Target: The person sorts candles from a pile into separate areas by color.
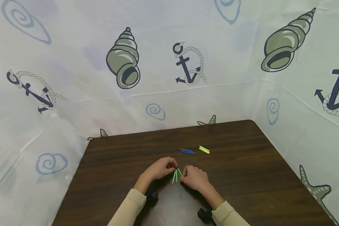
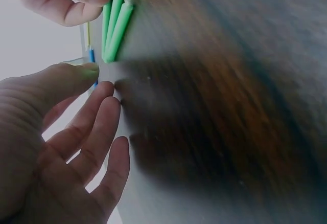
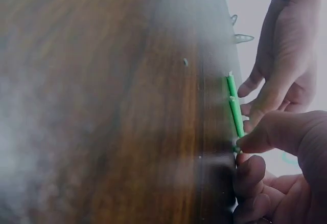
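Three green birthday candles (image 1: 176,176) lie fanned on the table between the two hands, their far ends close together. In the left wrist view, white wicks show on the green candles (image 2: 117,27). My right hand (image 1: 195,178) pinches the rightmost candle near its wick end, with thumb and forefinger at the tip in the right wrist view. At the far ends of the candles is my left hand (image 1: 161,169), thumb and fingers curved loosely and apart. Nothing lies between the left fingers (image 2: 107,124) in the left wrist view.
Blue candles (image 1: 187,151) and yellow candles (image 1: 204,149) lie in two small groups farther back on the dark wooden table (image 1: 115,163). A white sheet (image 1: 164,94) printed with shells and anchors hangs behind it. Black wrist devices (image 1: 204,216) sit under the forearms.
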`<control>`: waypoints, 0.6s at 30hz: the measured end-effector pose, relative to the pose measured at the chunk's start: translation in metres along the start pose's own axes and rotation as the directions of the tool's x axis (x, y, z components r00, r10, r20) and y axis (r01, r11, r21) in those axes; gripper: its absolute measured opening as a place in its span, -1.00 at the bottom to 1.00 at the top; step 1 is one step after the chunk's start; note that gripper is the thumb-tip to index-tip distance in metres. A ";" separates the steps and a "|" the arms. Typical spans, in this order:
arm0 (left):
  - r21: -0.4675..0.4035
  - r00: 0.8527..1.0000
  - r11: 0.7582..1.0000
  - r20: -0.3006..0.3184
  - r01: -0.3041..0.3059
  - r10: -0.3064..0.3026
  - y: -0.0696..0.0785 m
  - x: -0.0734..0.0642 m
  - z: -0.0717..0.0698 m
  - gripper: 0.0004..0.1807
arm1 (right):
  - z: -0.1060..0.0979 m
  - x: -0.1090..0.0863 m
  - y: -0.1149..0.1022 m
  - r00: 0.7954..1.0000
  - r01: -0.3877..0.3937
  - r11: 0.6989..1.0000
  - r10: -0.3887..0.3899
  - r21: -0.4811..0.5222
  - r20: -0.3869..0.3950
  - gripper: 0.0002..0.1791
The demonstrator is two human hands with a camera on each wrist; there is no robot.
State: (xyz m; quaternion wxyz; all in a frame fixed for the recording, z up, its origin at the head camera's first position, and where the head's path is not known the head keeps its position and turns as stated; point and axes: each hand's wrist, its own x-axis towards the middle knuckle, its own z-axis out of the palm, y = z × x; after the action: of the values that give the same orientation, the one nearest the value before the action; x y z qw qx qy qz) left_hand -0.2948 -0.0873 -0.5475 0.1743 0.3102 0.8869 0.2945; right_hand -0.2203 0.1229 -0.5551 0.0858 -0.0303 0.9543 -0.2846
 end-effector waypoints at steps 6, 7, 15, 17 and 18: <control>0.005 1.000 1.000 -0.014 -0.010 0.010 0.000 -0.004 0.001 -0.86 | -0.004 0.002 0.001 1.000 -0.004 1.000 0.004 0.006 -0.014 -0.83; 0.006 1.000 1.000 -0.019 -0.019 0.019 0.000 -0.004 0.002 -0.86 | -0.006 0.003 0.002 1.000 -0.003 1.000 0.003 0.017 -0.013 -0.84; -0.009 0.999 0.999 -0.023 -0.049 0.049 -0.004 -0.003 0.010 -0.88 | -0.017 0.009 0.019 1.000 0.014 0.991 -0.016 0.134 0.015 -0.87; 0.003 0.999 0.999 -0.028 -0.046 0.046 -0.005 -0.003 0.011 -0.89 | -0.018 0.010 0.022 1.000 0.006 0.986 -0.010 0.168 0.024 -0.88; 0.008 0.999 0.999 -0.031 -0.044 0.044 -0.005 -0.003 0.011 -0.89 | -0.019 0.011 0.023 1.000 0.000 0.982 -0.005 0.187 0.029 -0.88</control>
State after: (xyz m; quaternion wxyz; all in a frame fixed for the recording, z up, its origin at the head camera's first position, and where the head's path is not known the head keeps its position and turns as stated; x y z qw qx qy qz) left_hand -0.2894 -0.0876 -0.5592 0.1529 0.3259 0.8835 0.2996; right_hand -0.2347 0.1512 -0.5533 0.1020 -0.0274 0.9220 -0.3724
